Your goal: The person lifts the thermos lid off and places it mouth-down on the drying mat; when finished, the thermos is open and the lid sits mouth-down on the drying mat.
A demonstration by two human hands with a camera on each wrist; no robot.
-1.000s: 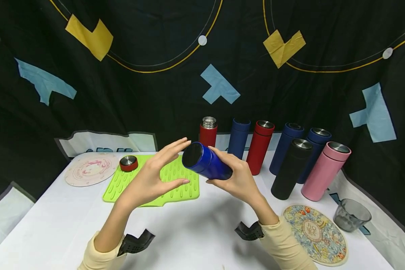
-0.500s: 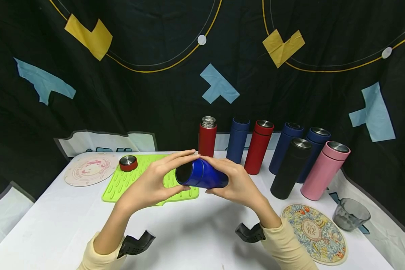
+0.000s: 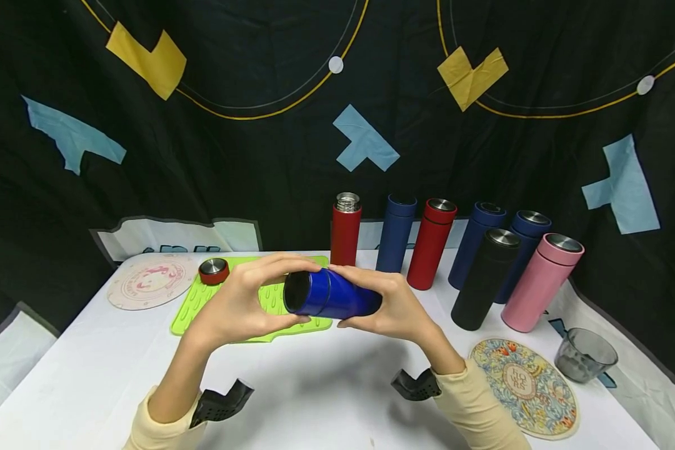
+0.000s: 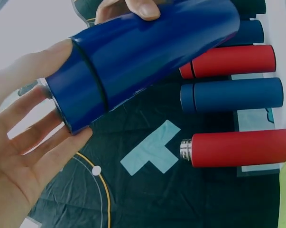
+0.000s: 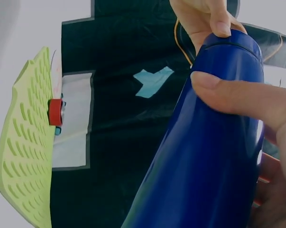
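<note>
A blue thermos bottle (image 3: 345,299) is held in the air over the table, tilted nearly sideways with its lid end toward the left. My right hand (image 3: 394,303) grips its body, thumb on one side and fingers round the other. With thumb and fingertips my left hand (image 3: 244,303) pinches the blue lid (image 4: 76,85), which sits on the bottle with a dark seam line between them. Behind the hands stands a red thermos bottle (image 3: 345,234), its metal neck uncovered. A red lid with a metal top (image 3: 214,271) lies on the green mat (image 3: 188,319).
Several closed bottles stand at the right, among them a black one (image 3: 484,281) and a pink one (image 3: 542,284). Nearer lie a floral round mat (image 3: 525,387) and a glass cup (image 3: 586,355). A pale round mat (image 3: 152,281) lies at the far left.
The left hand has closed in from beside the bottle and taken hold of its lid. The bottle has dropped slightly and turned closer to level.
</note>
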